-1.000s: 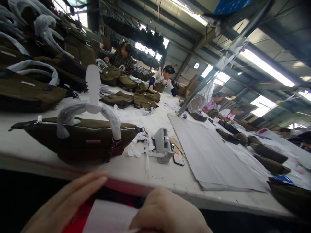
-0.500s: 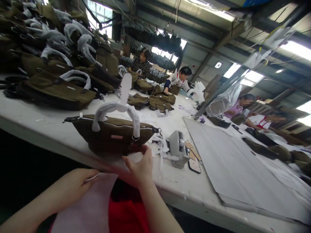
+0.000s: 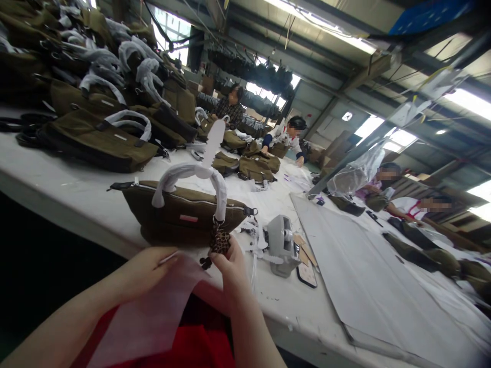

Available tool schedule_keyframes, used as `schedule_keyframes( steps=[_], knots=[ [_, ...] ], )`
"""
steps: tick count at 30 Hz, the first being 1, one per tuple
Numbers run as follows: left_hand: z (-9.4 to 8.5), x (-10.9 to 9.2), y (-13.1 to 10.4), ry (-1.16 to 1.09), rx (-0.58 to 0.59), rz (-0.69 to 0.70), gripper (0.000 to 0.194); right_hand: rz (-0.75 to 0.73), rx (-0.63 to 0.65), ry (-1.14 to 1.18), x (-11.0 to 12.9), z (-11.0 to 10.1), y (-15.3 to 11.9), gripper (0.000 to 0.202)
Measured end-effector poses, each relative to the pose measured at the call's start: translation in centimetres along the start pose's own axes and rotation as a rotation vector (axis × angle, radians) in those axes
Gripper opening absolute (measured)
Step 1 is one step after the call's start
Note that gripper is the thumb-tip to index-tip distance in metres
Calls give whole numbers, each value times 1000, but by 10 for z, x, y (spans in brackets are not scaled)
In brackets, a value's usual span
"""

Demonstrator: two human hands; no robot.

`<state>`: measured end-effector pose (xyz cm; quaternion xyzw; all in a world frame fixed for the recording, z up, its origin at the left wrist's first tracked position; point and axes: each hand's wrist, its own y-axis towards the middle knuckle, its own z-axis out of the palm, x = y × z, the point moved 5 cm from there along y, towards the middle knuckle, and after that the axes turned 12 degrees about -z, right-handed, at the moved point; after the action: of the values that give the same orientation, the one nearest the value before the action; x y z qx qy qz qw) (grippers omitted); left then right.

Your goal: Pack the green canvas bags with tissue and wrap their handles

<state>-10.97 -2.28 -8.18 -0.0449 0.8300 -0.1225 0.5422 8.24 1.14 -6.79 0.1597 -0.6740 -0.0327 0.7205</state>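
Observation:
An olive-green handbag (image 3: 172, 212) stands on the white table near its front edge, its handles (image 3: 184, 171) wrapped in white paper. From the base of a handle hangs a leopard-print charm (image 3: 220, 241) on a ring. My right hand (image 3: 233, 260) is closed on this charm, thumb and fingers pinching its lower part. Below the bag, my left hand (image 3: 153, 271) is closed on a sheet of thin white paper (image 3: 153, 317), which droops over my red clothing. A pale paper strip (image 3: 213, 143) sticks up behind the handles.
A grey tape dispenser (image 3: 280, 245) stands right of the bag, beside a phone (image 3: 307, 273). Olive bags (image 3: 95, 138) with wrapped handles are heaped at the left. Grey sheets (image 3: 364, 266) cover the table's right side. Several people work around the table.
My left hand has moved right and up with the paper, closer to the bag. My right hand now pinches the charm, which shows more clearly. The whole view has shifted slightly.

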Motion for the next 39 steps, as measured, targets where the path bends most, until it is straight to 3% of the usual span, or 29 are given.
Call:
schedule_keyframes(
  steps=[3, 5, 10, 12, 17, 21, 26, 31, 39],
  knots=[
    [12, -14, 14, 67, 37, 88, 35, 190, 55, 289, 11, 4, -7, 29],
    [17, -16, 25, 76, -7, 65, 34, 297, 73, 414, 18, 6, -13, 23],
    [25, -12, 37, 108, -129, -13, 27, 340, 71, 348, 32, -2, -20, 14],
    [29, -14, 34, -54, -64, -32, 31, 333, 88, 301, 32, -3, -20, 20],
    [47, -30, 23, -771, 290, -188, 42, 339, 129, 257, 11, 4, -23, 28],
    [53, -37, 25, -983, 328, -256, 41, 302, 135, 83, -8, 4, -25, 31],
    [52, -34, 33, -947, 287, -255, 39, 226, 115, -125, -14, -5, -25, 26],
    [51, -40, 34, -849, 275, -220, 38, 197, 94, -170, -13, -9, -29, 27],
    [50, -47, 36, -656, 74, -139, 49, 91, 212, -364, -16, -6, -45, 21]
  ],
)
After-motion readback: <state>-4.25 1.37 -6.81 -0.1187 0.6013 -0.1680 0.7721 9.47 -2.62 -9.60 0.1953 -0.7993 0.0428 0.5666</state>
